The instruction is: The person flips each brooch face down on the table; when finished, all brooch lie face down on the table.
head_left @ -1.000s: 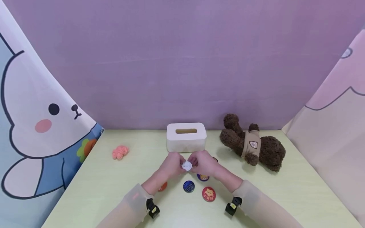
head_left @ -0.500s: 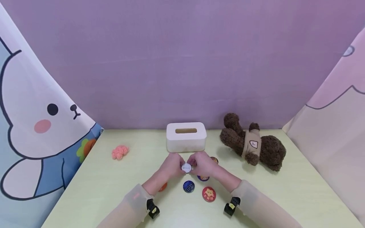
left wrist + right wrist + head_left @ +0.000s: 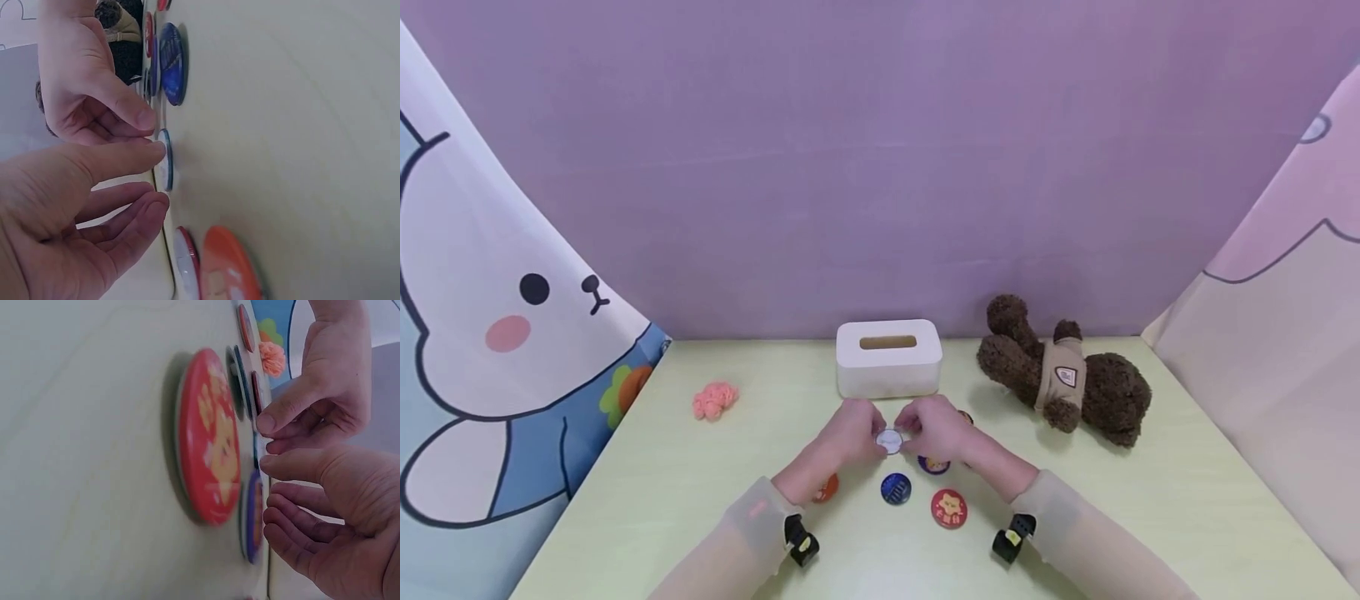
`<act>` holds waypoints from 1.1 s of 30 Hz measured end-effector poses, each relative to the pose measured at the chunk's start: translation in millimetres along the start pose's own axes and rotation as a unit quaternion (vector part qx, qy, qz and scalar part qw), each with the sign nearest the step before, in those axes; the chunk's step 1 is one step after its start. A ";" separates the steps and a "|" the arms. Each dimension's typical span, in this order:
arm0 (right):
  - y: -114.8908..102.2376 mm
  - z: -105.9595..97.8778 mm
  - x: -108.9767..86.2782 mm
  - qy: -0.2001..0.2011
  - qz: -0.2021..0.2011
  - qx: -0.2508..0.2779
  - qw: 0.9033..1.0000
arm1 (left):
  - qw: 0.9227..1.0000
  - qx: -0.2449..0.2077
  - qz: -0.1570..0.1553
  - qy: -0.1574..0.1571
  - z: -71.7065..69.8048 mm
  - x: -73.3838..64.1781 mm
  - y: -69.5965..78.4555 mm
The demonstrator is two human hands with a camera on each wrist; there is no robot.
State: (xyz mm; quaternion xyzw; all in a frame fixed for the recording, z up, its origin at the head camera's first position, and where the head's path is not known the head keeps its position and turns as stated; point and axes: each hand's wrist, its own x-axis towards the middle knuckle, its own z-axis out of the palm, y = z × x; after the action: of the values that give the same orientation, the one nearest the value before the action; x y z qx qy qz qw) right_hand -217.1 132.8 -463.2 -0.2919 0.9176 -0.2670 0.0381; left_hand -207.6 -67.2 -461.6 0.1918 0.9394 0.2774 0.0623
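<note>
A small round white badge [image 3: 889,442] with a dark rim lies between my two hands, flat on the table in the left wrist view. At its left edge is my left hand [image 3: 852,435], the thumb [image 3: 147,156] touching the badge and the other fingertips spread away from the thumb. On its right side my right hand [image 3: 936,431] stays close, thumb and fingers parted in the right wrist view; whether they touch the badge cannot be told. Nearer me lie a blue badge [image 3: 896,489] and a red badge [image 3: 950,508] with a yellow star figure.
A purple-rimmed badge [image 3: 934,465] and a dark badge [image 3: 966,416] are partly covered by the right hand. Beside the left wrist is an orange badge [image 3: 827,488]. Behind stand a white tissue box [image 3: 889,379], a brown teddy bear [image 3: 1063,375] and a pink fluffy item [image 3: 715,401].
The white badge, tilted between both hands' fingertips a second ago, has come down to lie flatter. The fingers have loosened around it, while both hands have barely shifted.
</note>
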 end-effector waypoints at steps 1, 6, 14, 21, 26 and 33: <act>1.0 -2.9 -0.9 0.003 0.008 -0.003 1.000 | 1.000 0.000 0.001 0.000 -0.9 0.8 1.4; 7.6 -23.1 -7.6 0.022 0.030 -0.008 0.999 | 1.000 0.000 0.022 0.017 -3.6 6.8 10.4; 18.3 -53.8 -29.2 0.047 0.042 -0.035 0.997 | 0.995 -0.010 0.085 0.061 1.6 19.6 30.7; 30.3 -56.2 -43.5 0.054 0.063 -0.041 0.996 | 0.993 -0.032 0.098 0.059 15.1 27.0 42.4; 34.3 -51.8 -52.3 0.069 0.068 -0.060 0.994 | 0.994 -0.039 0.089 0.055 29.1 35.0 44.0; 41.8 -44.3 -59.4 0.097 0.049 -0.078 0.991 | 0.995 -0.016 0.079 0.057 43.4 45.7 48.2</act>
State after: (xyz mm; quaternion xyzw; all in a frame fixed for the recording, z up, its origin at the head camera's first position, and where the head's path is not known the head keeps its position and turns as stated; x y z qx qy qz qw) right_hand -199.5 215.2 -451.8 -0.2215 0.9482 -0.2195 -0.0613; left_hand -224.2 9.7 -472.2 0.2482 0.9186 0.3074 -0.0106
